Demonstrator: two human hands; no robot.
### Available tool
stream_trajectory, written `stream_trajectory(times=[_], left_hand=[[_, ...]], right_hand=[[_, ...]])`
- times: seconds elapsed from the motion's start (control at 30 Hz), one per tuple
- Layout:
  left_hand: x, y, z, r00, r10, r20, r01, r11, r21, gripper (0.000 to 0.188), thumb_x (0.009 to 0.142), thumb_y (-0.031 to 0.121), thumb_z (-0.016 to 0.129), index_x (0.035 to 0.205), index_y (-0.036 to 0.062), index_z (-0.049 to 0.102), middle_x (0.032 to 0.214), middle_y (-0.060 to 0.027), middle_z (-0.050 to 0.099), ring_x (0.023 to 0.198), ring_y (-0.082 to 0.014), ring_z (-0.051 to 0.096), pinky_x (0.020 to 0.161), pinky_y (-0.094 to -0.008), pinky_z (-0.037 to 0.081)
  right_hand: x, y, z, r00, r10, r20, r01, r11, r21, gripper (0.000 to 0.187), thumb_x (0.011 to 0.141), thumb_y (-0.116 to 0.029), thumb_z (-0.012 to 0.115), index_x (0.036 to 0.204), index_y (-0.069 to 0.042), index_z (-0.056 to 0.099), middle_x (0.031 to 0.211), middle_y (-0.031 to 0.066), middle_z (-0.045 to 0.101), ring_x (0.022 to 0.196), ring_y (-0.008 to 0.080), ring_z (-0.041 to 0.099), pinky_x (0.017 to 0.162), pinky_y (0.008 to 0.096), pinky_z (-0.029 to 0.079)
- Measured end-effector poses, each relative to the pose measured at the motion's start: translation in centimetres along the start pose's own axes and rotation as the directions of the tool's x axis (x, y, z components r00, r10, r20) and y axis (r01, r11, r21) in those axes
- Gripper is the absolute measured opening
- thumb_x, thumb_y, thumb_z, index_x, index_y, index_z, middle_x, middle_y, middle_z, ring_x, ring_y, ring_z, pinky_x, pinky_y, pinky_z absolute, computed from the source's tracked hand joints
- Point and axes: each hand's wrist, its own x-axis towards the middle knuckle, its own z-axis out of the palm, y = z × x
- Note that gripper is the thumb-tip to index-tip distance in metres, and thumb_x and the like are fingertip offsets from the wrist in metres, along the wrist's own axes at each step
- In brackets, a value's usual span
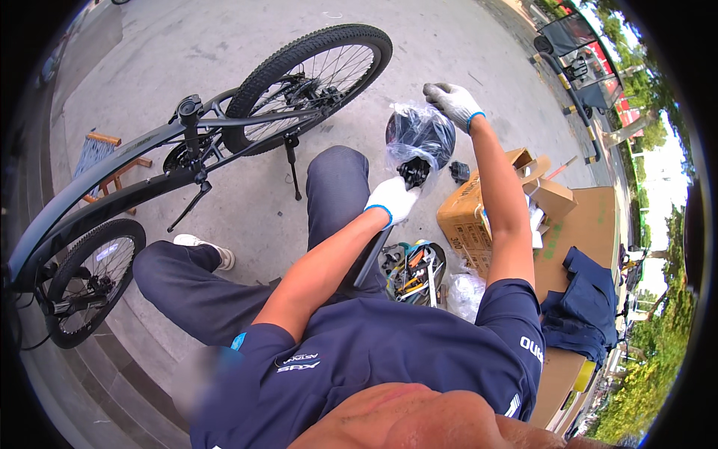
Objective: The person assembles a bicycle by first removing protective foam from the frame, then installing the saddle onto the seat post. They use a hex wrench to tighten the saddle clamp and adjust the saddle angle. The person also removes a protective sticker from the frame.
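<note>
A dark bicycle saddle (423,136), wrapped in clear plastic (400,153), is held up in front of my right knee. My left hand (394,199), in a white glove with a blue cuff, is closed just below the saddle's black clamp (413,172). From under that hand a dark tube (372,258) slants down toward my lap. My right hand (453,106), gloved the same way, is at the far edge of the plastic. Its fingers are drawn together; what lies between them is too small to make out.
To the left a dark bicycle (149,142) without a saddle leans on its kickstand (292,168). Near my lap sits a container of tools (419,273). Cardboard boxes (467,217), a small black part (459,172), crumpled plastic (465,292) and dark clothing (583,307) are to the right. A wooden folding stool (112,176) stands behind the bicycle.
</note>
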Motion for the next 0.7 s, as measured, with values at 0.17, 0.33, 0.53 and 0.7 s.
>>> stream_trajectory(times=[0.17, 0.33, 0.53, 0.7], left_hand=[[0.4, 0.1, -1.9, 0.998, -0.062, 0.029, 0.068, 0.880, -0.469, 0.042, 0.107, 0.043, 0.066, 0.095, 0.0019, 0.066, 0.072, -0.0068, 0.063, 0.060, -0.0199, 0.062, 0.059, -0.0398, 0.054], [0.1, 0.4, -2.2, 0.996, -0.091, -0.014, 0.061, 0.770, -0.635, 0.030, 0.106, 0.031, 0.066, 0.092, 0.0038, 0.063, 0.072, -0.0054, 0.060, 0.057, -0.0181, 0.061, 0.054, -0.0392, 0.054], [0.2, 0.4, -1.9, 0.992, -0.026, -0.124, -0.038, 0.875, -0.483, 0.026, 0.103, 0.027, 0.066, 0.096, 0.0022, 0.065, 0.073, -0.0053, 0.062, 0.062, -0.0167, 0.062, 0.060, -0.0377, 0.053], [0.2, 0.3, -2.3, 0.996, -0.083, -0.042, 0.047, 0.844, -0.535, 0.029, 0.104, 0.029, 0.065, 0.094, 0.0021, 0.066, 0.073, -0.0048, 0.062, 0.063, -0.0169, 0.062, 0.061, -0.0386, 0.053]], right_hand=[[-7.5, 5.3, 0.2, 0.997, -0.078, 0.014, 0.064, 0.893, 0.445, 0.068, 0.106, -0.037, 0.072, 0.157, 0.003, 0.052, 0.148, 0.0199, 0.066, 0.127, 0.0273, 0.068, 0.109, 0.0405, 0.058], [-14.7, 7.0, 6.6, 0.967, -0.168, -0.192, 0.145, 0.981, -0.126, 0.088, 0.089, -0.035, 0.087, 0.162, -0.001, 0.049, 0.160, 0.0205, 0.059, 0.148, 0.0327, 0.059, 0.121, 0.0430, 0.050], [-15.3, 3.9, 10.5, 0.797, -0.457, -0.395, 0.273, 0.856, -0.440, 0.058, 0.088, -0.031, 0.086, 0.138, -0.005, 0.070, 0.140, 0.0203, 0.070, 0.126, 0.0378, 0.070, 0.106, 0.0424, 0.057], [-14.6, 3.1, 10.1, 0.709, -0.563, -0.426, 0.403, 0.818, -0.410, 0.018, 0.093, -0.015, 0.080, 0.109, -0.007, 0.077, 0.109, 0.0131, 0.078, 0.103, 0.0340, 0.076, 0.092, 0.0446, 0.060]])
